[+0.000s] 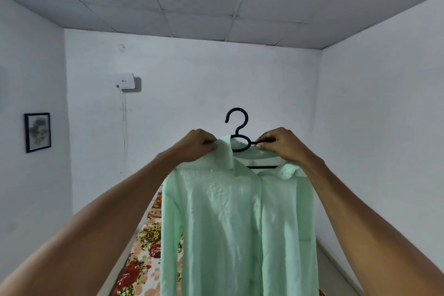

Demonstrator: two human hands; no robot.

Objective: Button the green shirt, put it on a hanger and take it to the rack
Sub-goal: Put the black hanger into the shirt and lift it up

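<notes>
Between both hands, green shirt (237, 223) hanging vertically, hanger (237, 127) hook up

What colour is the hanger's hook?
Black. The hook shows best in the head view, against the white wall above the green shirt.

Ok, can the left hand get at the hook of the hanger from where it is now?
Probably yes. The left hand pinches the shirt collar just below and beside the hanger hook, which stands bare above the collar with nothing in between, though the hand must let go first.
</notes>
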